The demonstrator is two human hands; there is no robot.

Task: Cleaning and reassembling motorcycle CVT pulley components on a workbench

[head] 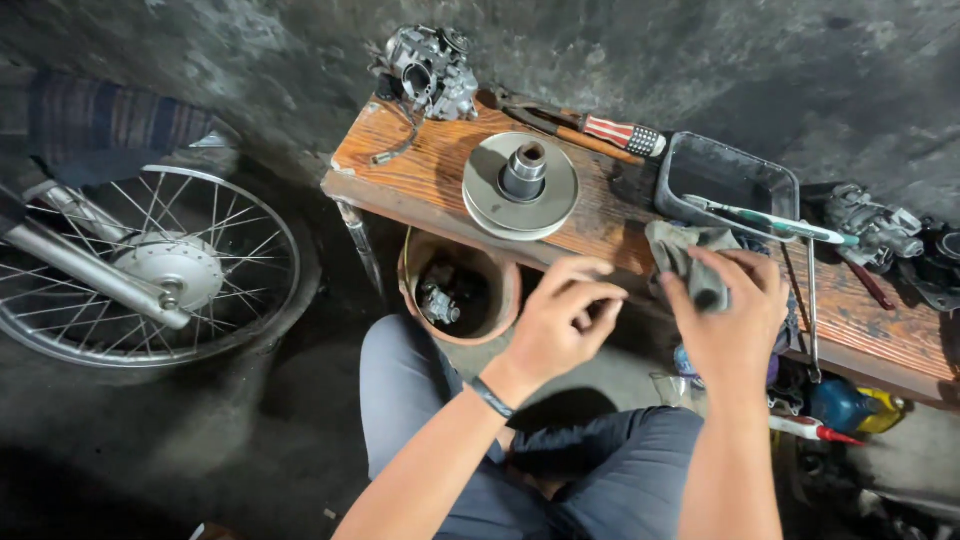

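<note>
So the biggest thing in view is the spoked wheel [150, 265] lying on the floor off the tabletop's left end. The wooden tabletop [430, 165] carries a round metal pulley [520, 185] near its front edge, a carburetor [430, 70] at the back left corner, and a dark plastic tray [725, 180] toward the right with a toothbrush [765, 218] across it. Under the front edge sits a clay pot [460, 290] with a small metal part inside.

The right hand [730, 320] is clamped on a grey rag [690, 260] at the front edge. The left hand [560, 320] is curled narrow, fingertips pinched; can't tell if anything's in there. Looks like mid-cleaning to me: pulley's out, other parts not wiped yet. A screwdriver [620, 132] with a striped handle lies behind the pulley. No readable labels.
</note>
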